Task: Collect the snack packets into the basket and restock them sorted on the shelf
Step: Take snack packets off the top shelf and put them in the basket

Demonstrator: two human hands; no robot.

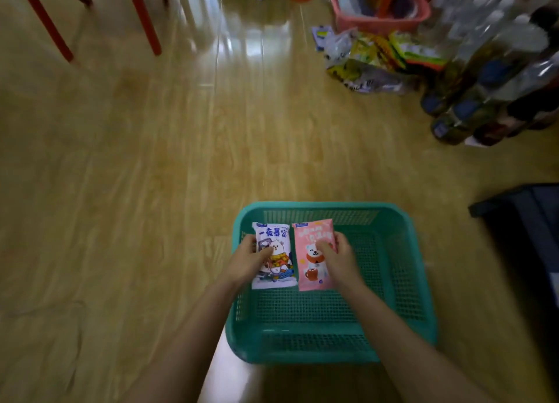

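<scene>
A teal mesh basket (399, 284) sits on the wooden floor in front of me. My left hand (249, 259) grips a white and purple snack packet (273, 242) with cartoon animals, held over the basket's left side. Beside it, my right hand (337, 259) grips a pink snack packet (313, 269) with a white bear on it. The two packets are side by side, faces up, above the basket's inside. Nothing else shows in the basket. A heap of more snack packets (378, 59) lies on the floor at the far right.
A pink basket (379, 24) with items stands behind the heap. Several bottles (484, 79) crowd the right edge. Red chair legs (145, 18) stand at the far left. A dark box (526, 221) lies right of the teal basket.
</scene>
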